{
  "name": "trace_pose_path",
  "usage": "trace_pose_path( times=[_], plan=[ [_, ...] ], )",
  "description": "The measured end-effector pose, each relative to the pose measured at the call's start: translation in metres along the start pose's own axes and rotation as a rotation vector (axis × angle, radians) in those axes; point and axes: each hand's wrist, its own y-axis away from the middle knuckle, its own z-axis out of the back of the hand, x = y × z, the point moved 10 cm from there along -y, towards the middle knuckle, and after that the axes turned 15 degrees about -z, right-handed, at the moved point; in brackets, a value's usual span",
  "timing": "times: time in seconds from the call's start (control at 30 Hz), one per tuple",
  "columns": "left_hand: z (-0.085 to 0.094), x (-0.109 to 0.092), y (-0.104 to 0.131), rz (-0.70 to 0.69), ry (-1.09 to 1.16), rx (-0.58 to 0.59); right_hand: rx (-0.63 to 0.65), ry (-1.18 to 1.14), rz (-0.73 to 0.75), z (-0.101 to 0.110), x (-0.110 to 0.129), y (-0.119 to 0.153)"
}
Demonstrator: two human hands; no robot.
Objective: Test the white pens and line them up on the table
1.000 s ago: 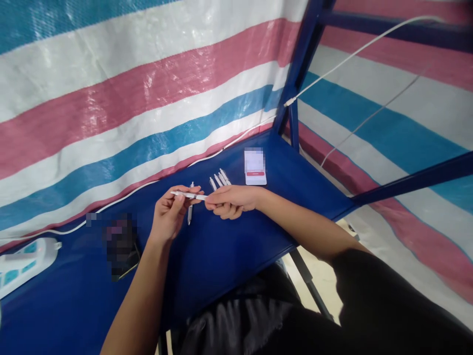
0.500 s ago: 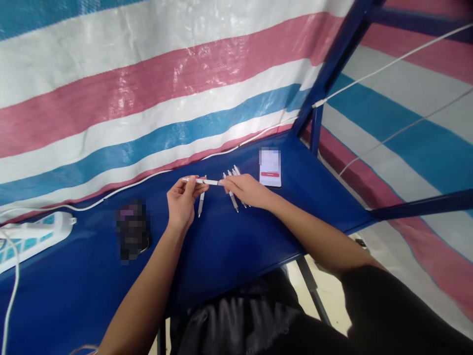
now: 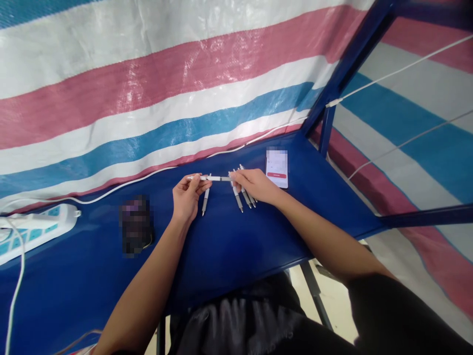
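Note:
A white pen with a grey grip (image 3: pixel 215 178) is held level above the blue table (image 3: pixel 229 241). My left hand (image 3: pixel 187 195) is closed round its white end. The fingers of my right hand (image 3: pixel 251 183) pinch the grey end. Below my left hand lies a single pen (image 3: pixel 205 201), tip toward me. Several more pens (image 3: pixel 238 198) lie side by side under and beside my right hand, which partly covers them.
A phone with a lit screen (image 3: pixel 277 170) lies right of the pens. A dark pixelated object (image 3: pixel 136 226) is on the left, near a white power strip (image 3: pixel 44 229). A white cable (image 3: pixel 121 186) runs along the striped sheet (image 3: pixel 207 64).
More of the held pen's grey part shows between my hands, as my right hand sits slightly farther from my left. The whole view has shifted a little, moving the table items slightly rightward.

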Motion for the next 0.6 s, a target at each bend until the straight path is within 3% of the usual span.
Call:
trace_pose_path(
  times=[0.17, 0.37, 0.6],
  plan=[
    [0.001, -0.001, -0.001, 0.002, 0.019, -0.015, -0.064, -0.095, 0.015, 0.011, 0.002, 0.001],
    [0.0, -0.007, 0.001, -0.011, -0.037, 0.001, -0.039, -0.29, -0.042, 0.011, -0.006, -0.005],
    [-0.009, -0.019, 0.001, -0.155, -0.35, 0.246, -0.138, -0.744, -0.02, 0.031, -0.02, -0.014]
  ],
)
